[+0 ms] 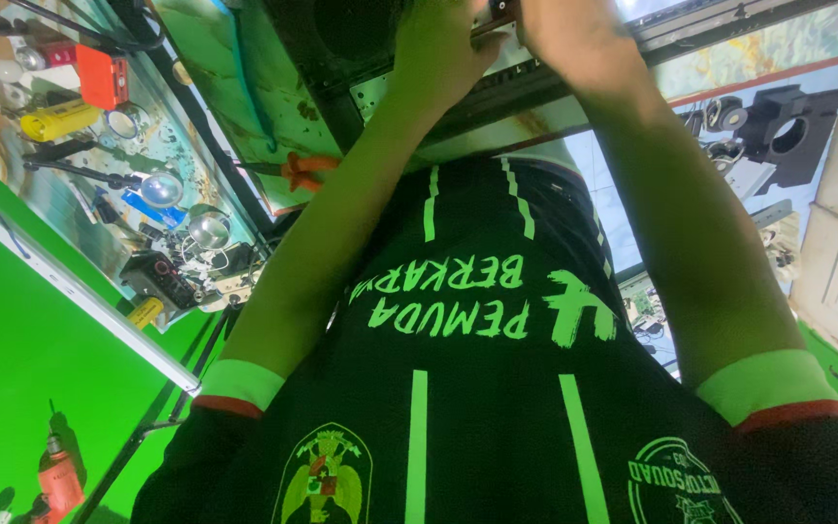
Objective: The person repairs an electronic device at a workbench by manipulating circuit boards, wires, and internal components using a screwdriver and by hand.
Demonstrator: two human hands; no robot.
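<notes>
At top centre of the head view: left hand (443,44) and right hand (574,34) close together, both pressed on a metal frame (535,82), fingers cut off by the picture edge, so cannot tell whether clenched or loose. Just below the left forearm: orange pliers (305,171) on a glass table (244,107). Farther left: cluttered shelf (70,281) with yellow torch (58,120), red box (104,76), round lamps. Lower left: red drill (55,480). Black jersey filling the middle; little open room between the arms.

Your glass-topped workbench (244,126) carries orange-handled pliers (305,171), a yellow torch (58,120), an orange box (102,76), and a black metal frame (419,97).
</notes>
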